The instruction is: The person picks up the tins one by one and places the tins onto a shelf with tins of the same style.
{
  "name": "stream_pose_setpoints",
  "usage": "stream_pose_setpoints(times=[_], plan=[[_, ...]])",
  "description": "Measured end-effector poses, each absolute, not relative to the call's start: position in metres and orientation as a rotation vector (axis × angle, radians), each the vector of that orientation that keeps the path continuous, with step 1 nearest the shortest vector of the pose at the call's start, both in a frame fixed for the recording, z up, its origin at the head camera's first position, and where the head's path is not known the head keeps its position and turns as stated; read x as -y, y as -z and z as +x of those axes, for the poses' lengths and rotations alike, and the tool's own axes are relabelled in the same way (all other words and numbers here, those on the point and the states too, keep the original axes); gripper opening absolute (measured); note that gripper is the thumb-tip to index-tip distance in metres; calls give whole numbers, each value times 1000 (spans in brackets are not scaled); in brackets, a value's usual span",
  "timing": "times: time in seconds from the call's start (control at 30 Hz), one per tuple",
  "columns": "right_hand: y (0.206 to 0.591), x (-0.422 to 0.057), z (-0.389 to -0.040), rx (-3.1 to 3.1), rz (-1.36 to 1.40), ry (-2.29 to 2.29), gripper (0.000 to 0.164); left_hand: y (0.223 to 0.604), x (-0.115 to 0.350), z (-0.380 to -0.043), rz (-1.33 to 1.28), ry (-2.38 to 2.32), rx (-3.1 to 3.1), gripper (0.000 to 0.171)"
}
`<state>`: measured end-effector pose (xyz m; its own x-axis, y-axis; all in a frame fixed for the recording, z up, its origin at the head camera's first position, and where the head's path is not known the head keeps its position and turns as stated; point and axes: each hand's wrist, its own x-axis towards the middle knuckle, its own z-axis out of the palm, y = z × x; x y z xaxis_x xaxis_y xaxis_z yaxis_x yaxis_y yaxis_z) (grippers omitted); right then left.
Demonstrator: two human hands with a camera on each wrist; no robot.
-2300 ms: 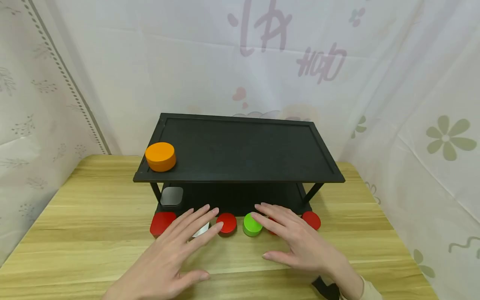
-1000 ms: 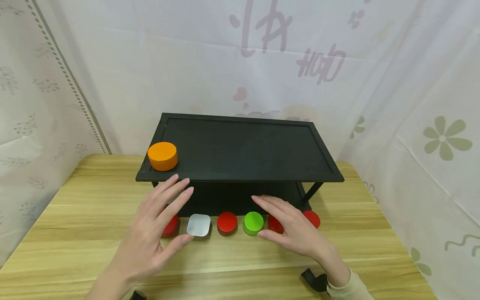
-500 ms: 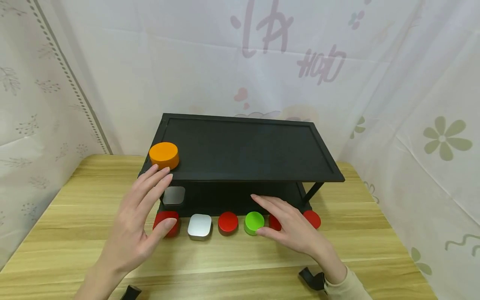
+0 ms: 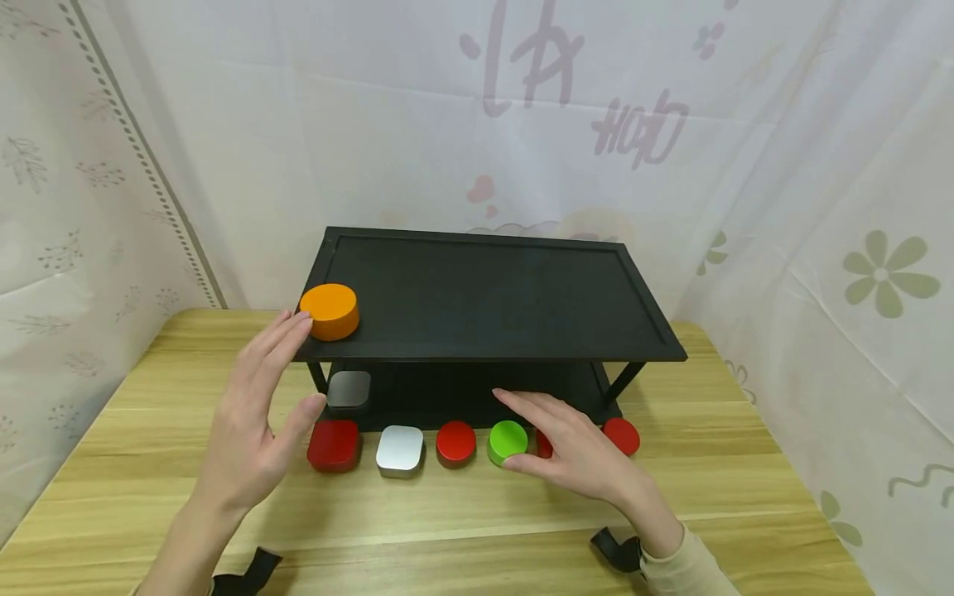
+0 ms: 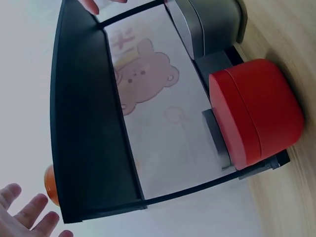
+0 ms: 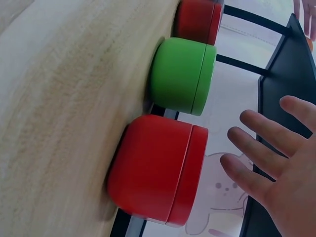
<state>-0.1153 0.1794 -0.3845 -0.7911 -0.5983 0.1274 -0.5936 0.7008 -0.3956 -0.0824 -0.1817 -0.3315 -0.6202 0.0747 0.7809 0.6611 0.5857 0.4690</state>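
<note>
My left hand (image 4: 252, 406), fingers extended and thumb apart, is raised at the shelf's left front corner. Its fingertips overlap the lower left of a round orange tin (image 4: 333, 313) on the top board of the black shelf (image 4: 492, 298); whether they touch I cannot tell. In the left wrist view the orange tin (image 5: 51, 184) mostly hides behind the board, close by the fingers. My right hand (image 4: 577, 447) hovers, fingers extended and holding nothing, above a partly covered red tin (image 4: 545, 445) and beside the green tin (image 4: 508, 442). In the right wrist view its fingers (image 6: 261, 153) are spread.
Along the shelf's front stand a squarish red tin (image 4: 334, 445), a silver-white tin (image 4: 400, 451), a round red tin (image 4: 456, 444) and another red tin (image 4: 622, 436) at the right. A grey squarish tin (image 4: 349, 391) sits on the lower board. Wooden tabletop (image 4: 447, 538) lies in front.
My left hand has moved left and up from above the front row to the orange tin, uncovering the silver-white and squarish red tins. My right hand has shifted only slightly. The tins keep their places.
</note>
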Motion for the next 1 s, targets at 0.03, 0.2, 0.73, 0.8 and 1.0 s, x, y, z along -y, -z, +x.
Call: stream_pose_setpoints(times=[0.03, 0.2, 0.73, 0.8, 1.0], plan=[[385, -179, -116, -2887, -1014, 667, 71, 332, 183, -84, -572, 1014, 2075, 60], [388, -179, -118, -2894, -1032, 665, 71, 337, 189, -87, -516, 1040, 2095, 56], [398, -179, -126, -2927, -1041, 581, 71, 343, 197, -98, -370, 1103, 2194, 55], [400, -179, -127, -2926, -1034, 564, 70, 343, 198, -99, -326, 1148, 2229, 57], [403, -178, -129, -2925, -1000, 515, 71, 345, 203, -103, -215, 1253, 2272, 56]])
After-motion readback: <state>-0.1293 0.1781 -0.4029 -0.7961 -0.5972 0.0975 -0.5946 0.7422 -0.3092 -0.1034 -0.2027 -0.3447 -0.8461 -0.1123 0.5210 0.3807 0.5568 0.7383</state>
